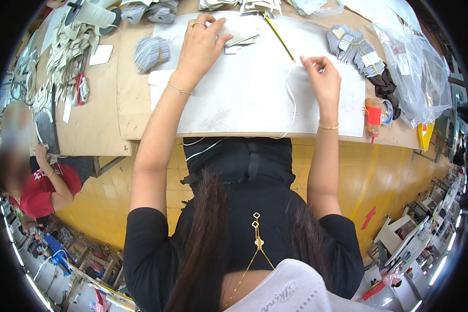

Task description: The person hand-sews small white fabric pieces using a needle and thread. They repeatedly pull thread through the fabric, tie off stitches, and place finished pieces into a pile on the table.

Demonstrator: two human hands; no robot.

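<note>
My left hand (pixel 202 44) is over the far middle of the table, fingers bent, thumb and forefinger apart. Its fingertips are at the near-left edge of a small pile of thin cream pieces (pixel 244 34). To the right, my right hand (pixel 323 80) has thumb and forefinger pinched together at the upper end of a white cord (pixel 292 96). The cord runs down over the table's front edge towards my lap. Beside that pinch lies a slim yellow-and-black stick (pixel 279 36), possibly a pencil. Both hands are above a white sheet (pixel 234 99).
Banded bundles of grey pieces lie at left (pixel 151 53) and right (pixel 346 41). An orange-red bottle (pixel 373 117) and clear plastic bags (pixel 413 73) are at the right. A cord spool (pixel 96 15) stands far left. Another person (pixel 41 182) works at the left.
</note>
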